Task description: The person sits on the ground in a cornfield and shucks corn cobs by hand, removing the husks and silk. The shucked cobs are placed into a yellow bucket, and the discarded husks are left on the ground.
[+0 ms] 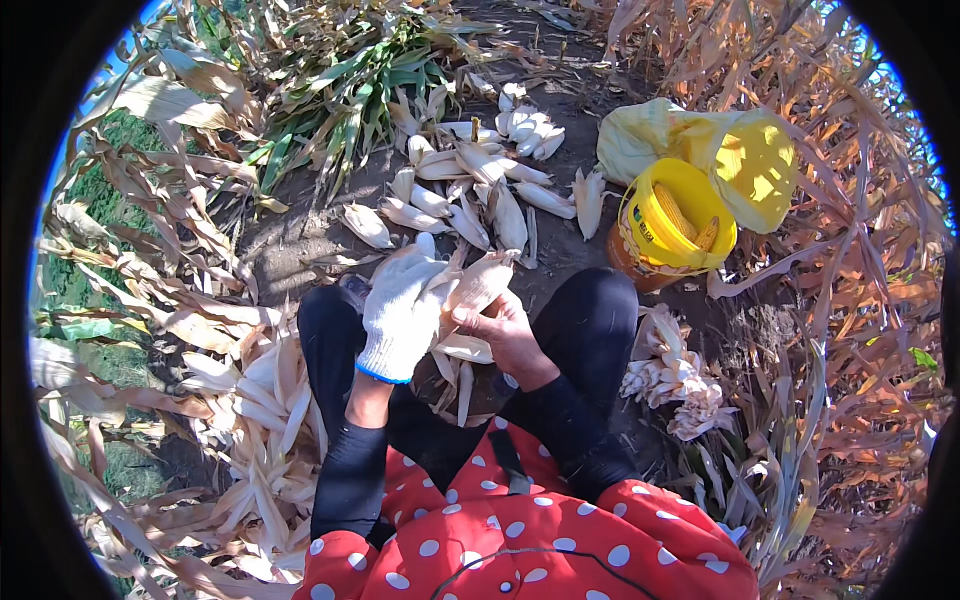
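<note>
My left hand (403,309), in a white knit glove with a blue cuff, grips one side of a corn ear in its dry husk (484,281). Bare, my right hand (504,334) holds the lower right side of the same ear between thumb and fingers. Strips of pale husk (465,349) hang below the hands, between the knees. Just beyond the hands lies a loose heap of unopened corn ears (469,187) on the soil. To the right of the heap stands a yellow bucket (652,251) with husked yellow corn ears (671,210) in it.
A yellowish woven sack (757,165) lies behind the bucket. Stripped husks (270,405) are piled left of my left leg, and more husks (679,382) lie by my right knee. Green leaves (367,90) and dry corn stalks (840,247) flank the strip of soil.
</note>
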Motion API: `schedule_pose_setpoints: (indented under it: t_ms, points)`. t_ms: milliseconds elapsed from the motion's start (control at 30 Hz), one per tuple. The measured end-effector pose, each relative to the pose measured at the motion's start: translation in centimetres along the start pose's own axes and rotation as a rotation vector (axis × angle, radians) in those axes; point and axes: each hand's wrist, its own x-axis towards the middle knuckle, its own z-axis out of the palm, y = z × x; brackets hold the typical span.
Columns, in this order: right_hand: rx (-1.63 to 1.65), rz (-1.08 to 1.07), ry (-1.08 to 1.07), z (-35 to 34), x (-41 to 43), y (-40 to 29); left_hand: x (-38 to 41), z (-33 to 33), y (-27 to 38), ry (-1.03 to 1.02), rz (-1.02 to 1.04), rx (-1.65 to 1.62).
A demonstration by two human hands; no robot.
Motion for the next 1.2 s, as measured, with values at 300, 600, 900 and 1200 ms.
schedule_pose_setpoints:
  t_ms: [300,600,900,1200]
  points:
    - [0.519,-0.258,0.077,-3.4,0.6,-3.1,-2.2,-5.2,-12.4,0.697,-0.903,-1.414]
    - [0.305,-0.509,0.248,-0.8,-0.9,-4.4,-3.9,-0.8,-6.5,0.06,-0.956,-1.35]
    - [-1.346,-0.625,-0.224,1.4,-4.8,-1.1,-2.8,3.0,-2.4,-0.072,-0.958,-1.611]
    - [-0.261,-0.126,0.225,1.9,1.6,-5.2,-5.6,1.7,2.1,-0.292,-0.769,-0.776]
